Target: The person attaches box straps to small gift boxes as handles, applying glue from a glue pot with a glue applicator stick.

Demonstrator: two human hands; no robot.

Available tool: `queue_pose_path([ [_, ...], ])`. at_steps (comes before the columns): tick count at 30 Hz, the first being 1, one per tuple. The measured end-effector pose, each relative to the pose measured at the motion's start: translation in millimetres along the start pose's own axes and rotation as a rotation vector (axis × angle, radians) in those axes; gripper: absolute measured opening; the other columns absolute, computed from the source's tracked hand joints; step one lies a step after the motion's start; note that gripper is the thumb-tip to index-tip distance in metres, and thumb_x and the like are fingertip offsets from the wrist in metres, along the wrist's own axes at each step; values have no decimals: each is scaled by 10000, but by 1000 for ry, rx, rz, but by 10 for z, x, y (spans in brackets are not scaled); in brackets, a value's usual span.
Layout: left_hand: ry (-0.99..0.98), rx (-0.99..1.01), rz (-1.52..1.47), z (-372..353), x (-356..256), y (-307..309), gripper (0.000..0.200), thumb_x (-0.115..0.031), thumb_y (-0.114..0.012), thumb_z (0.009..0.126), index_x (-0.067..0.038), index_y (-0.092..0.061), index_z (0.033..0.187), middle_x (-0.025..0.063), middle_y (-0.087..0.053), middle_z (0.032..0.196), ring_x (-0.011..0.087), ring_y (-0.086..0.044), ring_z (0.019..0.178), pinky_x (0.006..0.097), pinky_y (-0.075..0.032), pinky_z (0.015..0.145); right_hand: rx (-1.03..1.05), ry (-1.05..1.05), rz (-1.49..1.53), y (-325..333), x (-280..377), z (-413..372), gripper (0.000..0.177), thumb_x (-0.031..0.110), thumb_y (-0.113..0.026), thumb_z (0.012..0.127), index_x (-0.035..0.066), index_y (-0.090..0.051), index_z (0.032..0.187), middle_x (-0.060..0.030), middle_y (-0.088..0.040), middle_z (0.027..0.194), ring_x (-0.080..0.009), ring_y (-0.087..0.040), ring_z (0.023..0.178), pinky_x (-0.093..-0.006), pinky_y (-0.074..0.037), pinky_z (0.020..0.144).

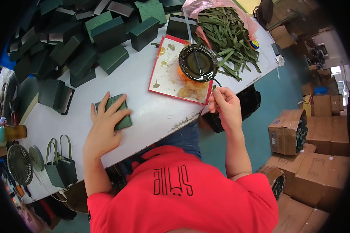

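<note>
My left hand (pixel 105 124) lies with fingers spread over a small dark green box (pixel 122 122) on the table, partly covering it. Thumb and fingers of my right hand (pixel 226 105) are pinched together near the table's front edge, and a bit of green strip (pixel 214 88) shows at the fingertips. Just beyond that hand, a round black pot (pixel 198 63) of dark liquid has a thin stick in it. It stands on a stained white board with a red rim (pixel 157 70). Behind the pot, many green strips (pixel 225 35) spill from a pink plastic bag (pixel 247 19).
Many dark green boxes (pixel 109 33) are piled at the back left of the white table (pixel 140 83). A fan (pixel 20 165) and a small green bag with handles (pixel 61 173) sit at the left. Cardboard cartons (pixel 322 174) stack on the floor at right.
</note>
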State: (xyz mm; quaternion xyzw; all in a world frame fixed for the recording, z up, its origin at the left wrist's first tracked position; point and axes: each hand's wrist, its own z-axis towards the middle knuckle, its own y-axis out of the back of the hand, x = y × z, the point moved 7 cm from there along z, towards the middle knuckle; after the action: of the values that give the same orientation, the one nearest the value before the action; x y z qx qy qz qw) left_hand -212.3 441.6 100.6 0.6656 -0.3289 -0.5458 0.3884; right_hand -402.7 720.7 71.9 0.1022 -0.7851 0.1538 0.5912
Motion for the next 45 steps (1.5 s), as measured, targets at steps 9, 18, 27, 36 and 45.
queue_pose_path([
  [9,-54,-212,-116,-106,-15,97,636,-27,-662,616,-113,-571,1239,132,-344,1553,412,-204,1467,539,-169,1174,-18,9,14,-70,-43,177,189,200,-644,962,15,-608,957,-23,-648,745,-54,-548,515,-185,-395,461],
  [18,76,-97,99,-59,59,11,1019,-142,-848,530,-122,-413,1452,143,-319,1544,386,-258,1429,506,-291,1125,-54,-33,-11,-82,-84,273,197,212,-674,938,25,-619,909,-18,-629,689,-35,-435,435,-183,-315,415],
  [27,33,-172,112,-60,71,-21,969,-145,-853,530,-95,-445,1408,158,-440,1375,382,-374,1332,490,-344,1069,-53,-104,64,-55,-136,323,187,196,-681,917,34,-601,869,-9,-577,652,-50,-403,437,-198,-281,406],
  [36,-60,-280,-130,-48,46,-19,936,-200,-885,529,-47,-485,1362,158,-477,1328,375,-432,1242,473,-365,1039,50,-12,8,-316,72,-113,142,153,-657,923,34,-591,883,-1,-561,667,-45,-445,505,-193,-311,461],
  [45,-335,-203,-421,67,-315,23,1046,-245,-927,479,-49,-474,1400,142,-475,1385,354,-436,1279,430,-372,1068,629,-378,-83,-1175,-226,-694,149,156,-670,930,31,-594,901,16,-573,688,-27,-466,534,-186,-337,478],
])
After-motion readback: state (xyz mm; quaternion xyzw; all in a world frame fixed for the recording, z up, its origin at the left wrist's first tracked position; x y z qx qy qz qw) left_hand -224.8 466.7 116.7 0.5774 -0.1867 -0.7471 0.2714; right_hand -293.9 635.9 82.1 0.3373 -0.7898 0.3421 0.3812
